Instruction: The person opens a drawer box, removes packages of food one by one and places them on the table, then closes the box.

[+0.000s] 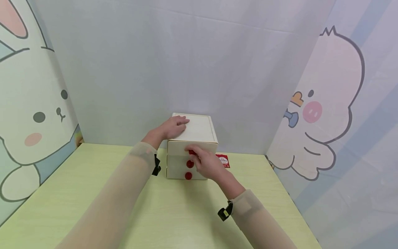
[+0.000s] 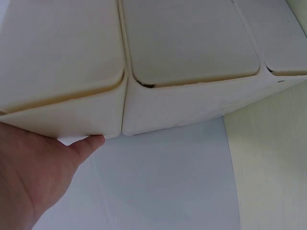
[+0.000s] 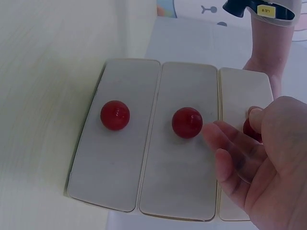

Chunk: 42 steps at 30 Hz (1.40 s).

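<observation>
A white cabinet [image 1: 199, 128] with three stacked drawers stands on the table, each drawer front bearing a round red knob. My left hand [image 1: 172, 128] rests on the left part of the cabinet's top, fingers stretched out; the left wrist view has its thumb along the edge. At the front, my right hand [image 1: 208, 164] pinches the top knob [image 3: 250, 130] between thumb and index finger, hiding much of it. Its other fingers hang loosely near the middle knob [image 3: 187, 122]. The bottom knob [image 1: 188, 176] is untouched. All three drawers appear closed.
A small red packet [image 1: 223, 160] with a white label lies on the table [image 1: 168, 214] at the cabinet's right side. A plain pale curtain [image 1: 192, 69] hangs close behind, and cartoon-printed curtains flank the table.
</observation>
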### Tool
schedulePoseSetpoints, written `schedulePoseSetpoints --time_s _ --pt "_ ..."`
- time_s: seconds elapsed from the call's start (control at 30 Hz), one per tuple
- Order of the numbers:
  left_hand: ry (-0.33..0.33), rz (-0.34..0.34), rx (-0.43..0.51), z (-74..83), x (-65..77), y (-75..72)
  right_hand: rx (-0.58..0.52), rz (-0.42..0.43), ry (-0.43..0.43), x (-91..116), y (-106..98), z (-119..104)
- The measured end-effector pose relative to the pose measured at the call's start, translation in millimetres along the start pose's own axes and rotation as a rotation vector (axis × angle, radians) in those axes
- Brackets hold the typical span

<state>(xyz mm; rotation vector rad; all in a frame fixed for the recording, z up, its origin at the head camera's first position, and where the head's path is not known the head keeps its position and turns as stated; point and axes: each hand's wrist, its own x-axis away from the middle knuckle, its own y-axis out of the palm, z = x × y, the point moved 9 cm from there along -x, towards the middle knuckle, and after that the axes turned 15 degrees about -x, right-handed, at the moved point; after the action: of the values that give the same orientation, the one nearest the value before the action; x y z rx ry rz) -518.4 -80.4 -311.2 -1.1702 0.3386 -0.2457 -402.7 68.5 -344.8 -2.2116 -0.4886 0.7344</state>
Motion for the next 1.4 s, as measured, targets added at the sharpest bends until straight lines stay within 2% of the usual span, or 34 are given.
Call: schedulePoseSetpoints --time_s 0.27,0.57,0.8,1.03,1.4 --pt "0.002 0.000 0.002 2.0 0.7 -1.8 -0.012 -0.013 0.015 -0.3 -0.4 0.5" --pt "-0.002 -0.001 -0.001 1.2 2.0 -0.1 -0.231 -0.110 0.160 6.2 3.8 6.7" --pt "0.002 0.011 0.005 1.4 0.0 -0.3 -0.220 -0.165 0.124 13.7 13.1 2.3" --pt "0.002 0.012 0.015 0.8 0.0 0.4 -0.201 -0.237 0.129 20.3 29.4 14.0" --pt "-0.005 0.008 0.029 1.6 1.4 0.1 -0.275 -0.255 0.233 18.6 44.8 45.4"
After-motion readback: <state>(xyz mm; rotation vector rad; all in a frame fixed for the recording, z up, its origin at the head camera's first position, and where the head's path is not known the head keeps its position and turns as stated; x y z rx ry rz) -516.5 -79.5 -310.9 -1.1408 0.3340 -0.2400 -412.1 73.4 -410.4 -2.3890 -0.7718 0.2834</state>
